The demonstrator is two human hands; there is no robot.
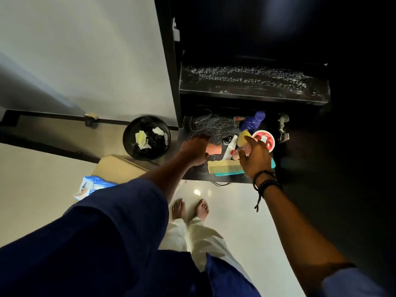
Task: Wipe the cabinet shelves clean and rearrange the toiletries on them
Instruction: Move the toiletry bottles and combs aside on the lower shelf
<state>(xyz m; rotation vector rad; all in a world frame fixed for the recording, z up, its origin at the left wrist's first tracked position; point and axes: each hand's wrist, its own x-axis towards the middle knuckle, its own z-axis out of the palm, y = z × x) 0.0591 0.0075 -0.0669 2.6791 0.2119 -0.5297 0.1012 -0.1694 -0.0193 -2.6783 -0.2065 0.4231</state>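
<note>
The black cabinet's upper shelf (252, 91) is bare and streaked with wet marks. The lower shelf (194, 172) holds the toiletries: a blue bottle (254, 121), a red-and-white round tub (266, 139), a white tube (230, 146), a beige comb (224, 168) and a teal comb (227, 174). My left hand (196, 150) lies palm down with straight fingers at the shelf's left, an orange pad (214, 149) beside its thumb. My right hand (256, 158) curls round a yellow-topped container (243, 139) among the toiletries; its lower part is hidden.
The white cabinet door (85, 61) stands open at the left. Below it on the floor sit a black bin (146, 138) with crumpled paper, a cardboard box (120, 166) and a blue-white packet (94, 186). A metal hinge (283, 127) is at the right. My bare feet (190, 209) stand on the pale floor.
</note>
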